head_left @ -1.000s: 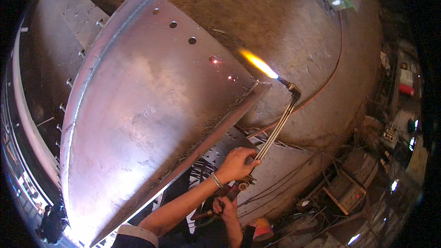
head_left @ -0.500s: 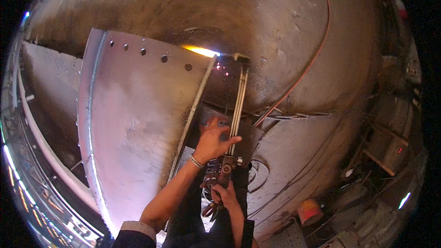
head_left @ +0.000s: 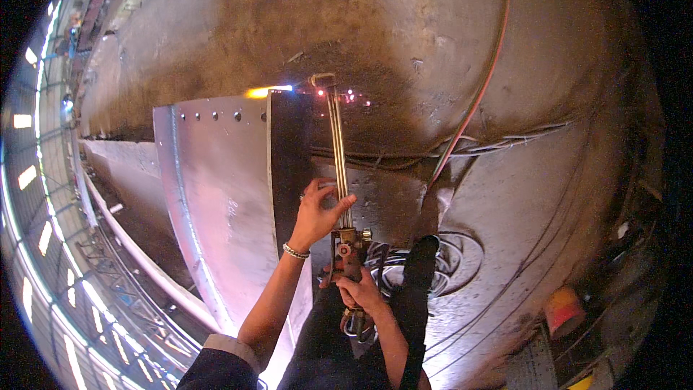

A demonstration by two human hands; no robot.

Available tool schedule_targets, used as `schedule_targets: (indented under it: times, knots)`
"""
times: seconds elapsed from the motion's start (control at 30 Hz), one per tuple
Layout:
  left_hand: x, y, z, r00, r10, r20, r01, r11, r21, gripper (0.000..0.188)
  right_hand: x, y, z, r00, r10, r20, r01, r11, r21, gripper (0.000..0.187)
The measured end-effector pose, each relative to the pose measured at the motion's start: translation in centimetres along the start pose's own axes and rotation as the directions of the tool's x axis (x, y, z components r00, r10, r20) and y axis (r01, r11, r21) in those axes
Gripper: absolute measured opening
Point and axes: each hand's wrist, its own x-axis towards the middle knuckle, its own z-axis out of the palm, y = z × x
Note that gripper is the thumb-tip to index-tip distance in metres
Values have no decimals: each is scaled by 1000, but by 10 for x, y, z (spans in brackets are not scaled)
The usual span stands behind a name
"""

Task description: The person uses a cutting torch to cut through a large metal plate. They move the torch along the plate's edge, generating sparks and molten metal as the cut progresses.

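Note:
My right hand (head_left: 361, 292) is closed around the handle of a cutting torch (head_left: 338, 152), which has long brass-coloured tubes and valve knobs. My left hand (head_left: 316, 213) is beside the tubes, its fingers apart and its thumb across them; whether it bears on them I cannot tell. From the torch's bent head a blue and orange flame (head_left: 271, 91) points left, along the top edge of a curved steel plate (head_left: 224, 166) with a row of round holes. Red glowing spots show beside the head, against a large brown curved metal wall (head_left: 267, 22).
A red hose (head_left: 498, 50) runs down the wall at right. Cables (head_left: 498, 146) cross the metal surface, and coiled hose (head_left: 462, 263) lies next to my leg. An orange-red container (head_left: 563, 312) stands at lower right. Bright windows and framework line the far left.
My view has shifted, showing more windows at left. The torch head and its flame appear further left in view, and the tubes now lean the other way. Both hands keep their places on or beside the torch.

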Motion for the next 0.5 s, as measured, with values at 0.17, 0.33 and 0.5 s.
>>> schedule_targets:
  times: [0.17,0.33,0.5]
  knots:
    - [-1,1,0,999,-30,38,29,999,21,45,0,-2,11,999,-16,51,9,991,135,16]
    - [-2,7,0,998,1,64,-4,999,48,41,-1,-2,6,981,-114,154,89,983,161,30]
    - [-3,16,-2,994,-27,103,16,994,108,41,-2,4,2,987,-43,157,11,980,201,28]
